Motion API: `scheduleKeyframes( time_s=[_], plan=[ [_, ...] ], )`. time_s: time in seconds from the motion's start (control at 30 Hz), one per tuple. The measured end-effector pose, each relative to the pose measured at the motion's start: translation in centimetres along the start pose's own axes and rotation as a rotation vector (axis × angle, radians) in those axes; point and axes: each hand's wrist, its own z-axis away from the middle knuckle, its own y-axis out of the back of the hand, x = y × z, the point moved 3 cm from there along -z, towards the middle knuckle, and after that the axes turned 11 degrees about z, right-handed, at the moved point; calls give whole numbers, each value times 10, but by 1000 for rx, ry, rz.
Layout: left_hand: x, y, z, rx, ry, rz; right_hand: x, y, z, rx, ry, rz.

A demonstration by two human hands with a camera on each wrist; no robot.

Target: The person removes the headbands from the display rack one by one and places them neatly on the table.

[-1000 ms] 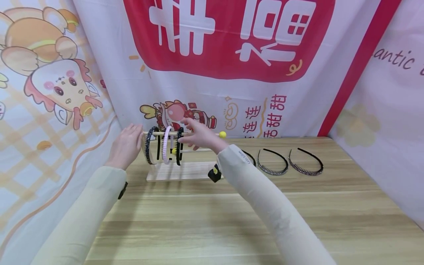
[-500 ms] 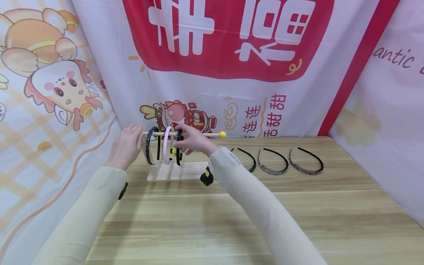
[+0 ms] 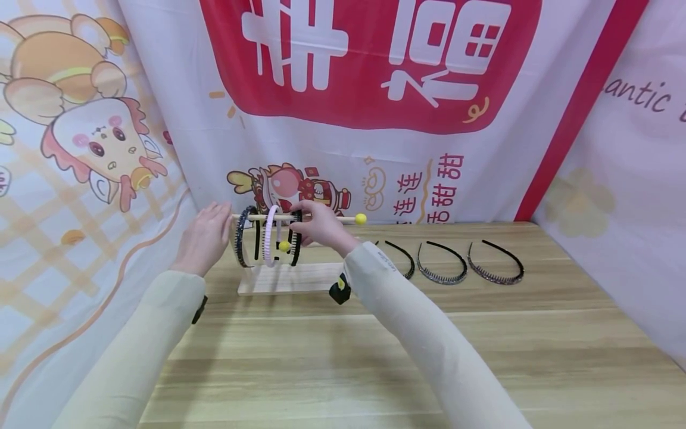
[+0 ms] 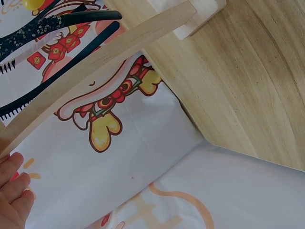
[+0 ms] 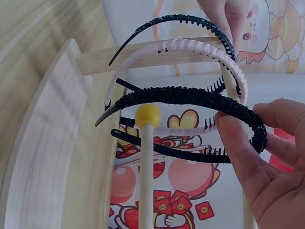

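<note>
A wooden headband stand (image 3: 300, 277) has a long upper rod with a yellow ball end. On that rod hang a dark speckled headband (image 3: 240, 238), a pale pink headband (image 3: 268, 241) and a black beaded headband (image 5: 176, 95). My right hand (image 3: 324, 226) pinches the black headband between thumb and fingers near its top, seen closely in the right wrist view. At the stand's left end, my left hand (image 3: 202, 238) holds the top of the upright post (image 4: 95, 71). In the left wrist view only some of its fingertips (image 4: 14, 186) show.
A lower rod ends in a yellow ball (image 5: 147, 115) in front of the hanging headbands. More headbands lie on the table right of the stand, including a glittery headband (image 3: 442, 278) and a brownish one (image 3: 495, 278). Printed cloth (image 3: 375, 179) hangs behind the wooden table (image 3: 375, 351).
My right hand has moved left to the black headband and taken hold of it. The headband has shifted slightly right along the rod. My left hand stays at the post.
</note>
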Motion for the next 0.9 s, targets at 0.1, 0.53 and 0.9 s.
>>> scheduleKeyframes(
  time_s=[0.1,0.53,0.9],
  plan=[
    [1,0,0,3,-4,2,-1,7,5,23,17,23],
    [0,-1,0,9,-16,1,-4,40,22,50,67,59],
    [0,-1,0,4,-11,-5,-6,63,36,81,116,19]
  ],
)
